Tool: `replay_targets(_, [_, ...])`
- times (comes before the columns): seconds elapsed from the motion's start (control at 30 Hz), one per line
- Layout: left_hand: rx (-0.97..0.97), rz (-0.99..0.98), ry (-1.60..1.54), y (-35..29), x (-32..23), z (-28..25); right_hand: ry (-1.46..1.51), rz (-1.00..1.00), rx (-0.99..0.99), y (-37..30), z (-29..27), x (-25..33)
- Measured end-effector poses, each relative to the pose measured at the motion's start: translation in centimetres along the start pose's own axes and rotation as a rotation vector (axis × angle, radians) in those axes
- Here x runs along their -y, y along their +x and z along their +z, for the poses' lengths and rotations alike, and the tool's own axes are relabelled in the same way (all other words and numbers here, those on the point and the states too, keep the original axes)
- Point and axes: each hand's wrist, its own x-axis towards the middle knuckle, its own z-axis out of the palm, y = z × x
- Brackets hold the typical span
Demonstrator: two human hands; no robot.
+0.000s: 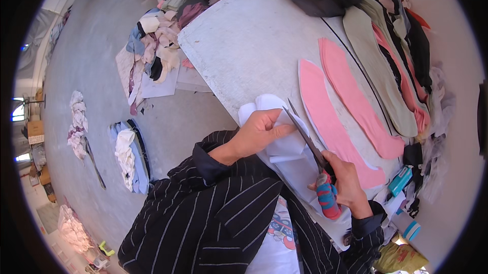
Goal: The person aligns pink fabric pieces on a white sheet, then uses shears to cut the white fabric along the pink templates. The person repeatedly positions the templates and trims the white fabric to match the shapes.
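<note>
Your two hands are apart: your left hand [256, 134] pinches the white cloth [290, 149] between thumb and fingers, and your right hand [345, 175] is wrapped around the handles of the scissors [311, 146]. The white cloth lies just left of the scissors and under their blades. Your left thumb is just beside those blades, so a careless stroke could nick it, most likely if your pinch slides toward the metal. The blade tips are slightly parted; you cannot tell from here whether cloth sits between them. The white cloth looks thin and layered, with loose folds under the scissors, so the layers could slip and a bunched fold be snipped by mistake. The padded wrap [328, 195] on the handles could twist in your palm if it is loose. Your striped jacket [213, 213], below and left of the scissors, could get caught where the cloth hangs toward it. Right of the scissors, the nearer pink strip [330, 121] lies close on the counter [244, 35]; a swing of your right wrist could drag it askew or scratch it. The second pink stack [356, 101], farther right of the scissors, seems safer.
</note>
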Motion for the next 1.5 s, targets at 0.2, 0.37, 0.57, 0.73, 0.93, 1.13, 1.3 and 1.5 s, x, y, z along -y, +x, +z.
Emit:
replay_targets(0.2, [0.016,-0.040,-0.055,0.0,-0.3,-0.1,0.011,0.000,0.008,-0.1,0.1,-0.2])
replay_targets(0.37, [0.007,-0.038,-0.191,-0.1,0.3,-0.1,0.030,-0.034,-0.037,-0.2,0.9,-0.3])
replay_targets(0.57, [0.010,-0.027,-0.183,-0.2,0.6,-0.8,0.029,-0.067,-0.027,0.1,0.7,-0.6])
replay_targets(0.73, [-0.019,-0.052,-0.163,-0.3,0.3,-1.3,-0.007,-0.082,-0.008,1.3,-0.1,0.1])
replay_targets(0.93, [-0.001,-0.053,-0.195,-0.3,0.4,-1.2,-0.005,0.017,0.075,3.0,-1.1,1.9])
replay_targets(1.13, [-0.065,-0.036,-0.238,0.2,0.7,-1.9,-0.023,-0.070,0.055,4.5,-0.9,1.2])
replay_targets(1.3, [-0.107,-0.035,-0.307,0.3,0.7,-2.6,-0.038,-0.102,0.091,6.1,-1.1,0.6])
replay_targets(1.5, [-0.150,-0.010,-0.271,0.5,0.7,-3.2,-0.129,-0.198,0.048,7.0,-1.4,-0.8])
